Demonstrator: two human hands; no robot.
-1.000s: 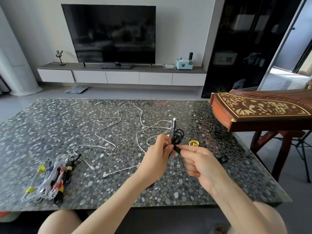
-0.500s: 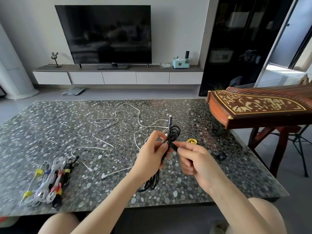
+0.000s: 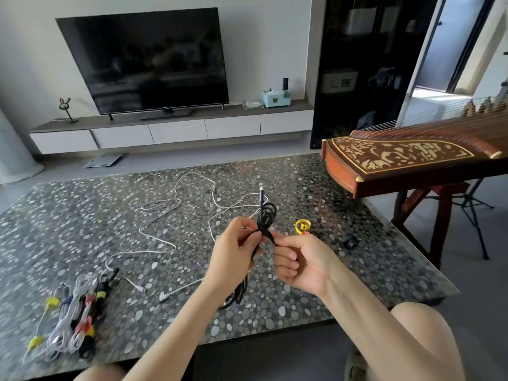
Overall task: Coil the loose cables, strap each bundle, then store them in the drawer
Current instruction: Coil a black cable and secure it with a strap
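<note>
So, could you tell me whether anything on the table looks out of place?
The white cables sprawl loose and uncoiled across the table, unlike the strapped bundles lying together near its left edge. Nothing looks damaged or spilled.

A black cable (image 3: 266, 215) above a grey pebble-patterned table (image 3: 68, 215); white cable (image 3: 165, 210), yellow strap (image 3: 302, 226) centre frame.

Left hand (image 3: 233, 253), right hand (image 3: 302, 264) raised close together, both pinching black cable (image 3: 268, 215).
</note>
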